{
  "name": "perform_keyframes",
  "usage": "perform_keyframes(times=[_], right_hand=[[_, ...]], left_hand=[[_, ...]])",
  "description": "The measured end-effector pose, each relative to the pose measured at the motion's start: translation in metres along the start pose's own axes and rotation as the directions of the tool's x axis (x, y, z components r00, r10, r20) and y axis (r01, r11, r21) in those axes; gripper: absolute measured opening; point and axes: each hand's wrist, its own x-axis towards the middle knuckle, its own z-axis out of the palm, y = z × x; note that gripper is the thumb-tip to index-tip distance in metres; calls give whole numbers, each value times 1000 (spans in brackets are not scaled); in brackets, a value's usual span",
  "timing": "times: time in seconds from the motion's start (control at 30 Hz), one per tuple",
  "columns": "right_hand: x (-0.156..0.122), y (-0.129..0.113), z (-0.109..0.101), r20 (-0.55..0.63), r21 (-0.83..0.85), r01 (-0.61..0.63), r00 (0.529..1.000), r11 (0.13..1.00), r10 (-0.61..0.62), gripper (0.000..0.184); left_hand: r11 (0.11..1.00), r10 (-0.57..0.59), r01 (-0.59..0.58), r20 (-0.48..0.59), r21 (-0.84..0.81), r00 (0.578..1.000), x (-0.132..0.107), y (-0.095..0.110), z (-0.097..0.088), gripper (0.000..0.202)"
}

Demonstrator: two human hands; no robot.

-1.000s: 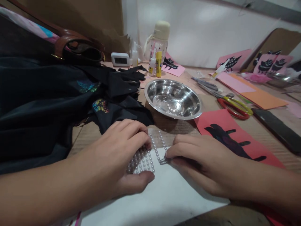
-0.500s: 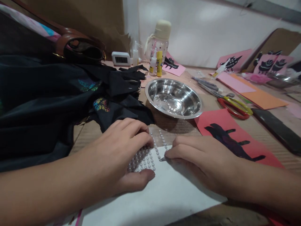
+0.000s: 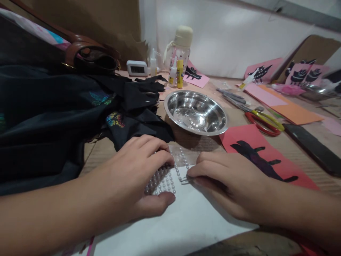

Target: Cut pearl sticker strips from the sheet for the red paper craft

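Rows of small pearl beads on a clear sheet (image 3: pixel 168 184) lie over white paper (image 3: pixel 170 220). My left hand (image 3: pixel 145 170) rests on this bead sheet, its thumb spread from the curved fingers, covering part of the rows. Pinched in my right hand (image 3: pixel 226 177) are tweezers (image 3: pixel 185 180), most of their length hidden under the fingers. Their two tips show apart, close to the lower end of a bead row. Just beyond my hands stands a steel bowl (image 3: pixel 170 110) with small pale beads inside.
Black fabric (image 3: pixel 48 117) covers the left side. Red paper with a black cutout (image 3: pixel 301 169), a phone (image 3: pixel 314 149) and scissors (image 3: pixel 263 122) lie to the right. Glue bottles (image 3: pixel 172 76), a glue stick (image 3: pixel 180 74) and a water bottle (image 3: pixel 182 46) stand at the back.
The tweezer tips have parted from a nearly closed position beside the bead row. My left hand stays in place on the sheet. The view has shifted slightly.
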Motion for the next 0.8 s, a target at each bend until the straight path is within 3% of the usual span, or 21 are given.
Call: perform_keyframes(times=[0.23, 0.33, 0.5, 0.63, 0.7, 0.8], right_hand=[[1, 1, 2, 44, 4, -27, 999, 1000, 27, 18], [1, -2, 3, 48, 23, -64, 997, 998, 62, 15], [3, -4, 10, -49, 81, -81, 995, 993, 85, 18], [10, 12, 23, -78, -51, 6, 997, 999, -10, 20], [12, 16, 27, -82, -105, 20, 996, 994, -29, 19], [8, 9, 25, -121, -144, -53, 992, 988, 35, 20]], left_hand=[[1000, 29, -29, -13, -9, 999, -1, -2, 1, 38], [993, 120, -120, -67, 8, 991, -1, -1, 1, 24], [949, 313, -313, -137, 24, 940, -3, -8, 14, 7], [899, 432, -404, -190, 172, 881, 0, -30, 31, 4], [914, 381, -340, -179, 220, 907, 0, -37, 35, 5], [946, 284, -255, -128, 202, 950, -3, -35, 32, 18]])
